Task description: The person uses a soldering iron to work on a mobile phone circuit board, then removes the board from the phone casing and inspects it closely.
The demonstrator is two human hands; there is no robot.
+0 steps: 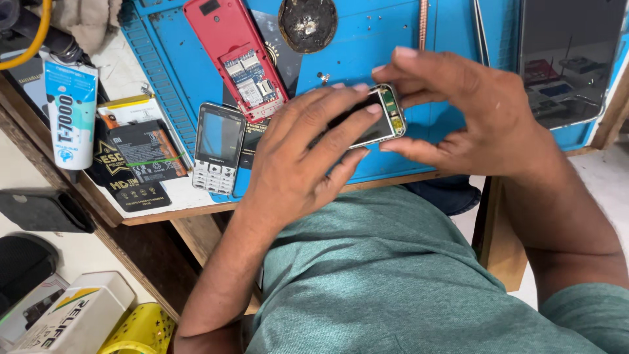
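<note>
Holding a small phone part between both hands

Gripping from both sides, the left hand (295,154) and the right hand (472,111) hold a small phone assembly (377,121) just above the blue work mat (367,46) on the table (157,213). The assembly shows a dark screen face with a strip of green circuit board exposed along its right end. The left hand's fingers (341,111) lie pressed together over the screen, covering most of its left part, with the thumb underneath. The right hand's fingers (393,69) are curled around the assembly's right end, pinching it between fingertips above and thumb below.

On the mat to the left lies a red phone back shell (229,46), open side up, with its card slots showing. Just below it lies a silver keypad phone (217,147), face up, near the left wrist. A round dark disc (307,23) sits at the top of the mat. Further left on the table lie a flat black battery (145,154) and a white glue tube (69,111). A large dark screen panel (570,59) rests at the right edge of the mat. A green shirt (406,275) fills the lower part of the view.
</note>
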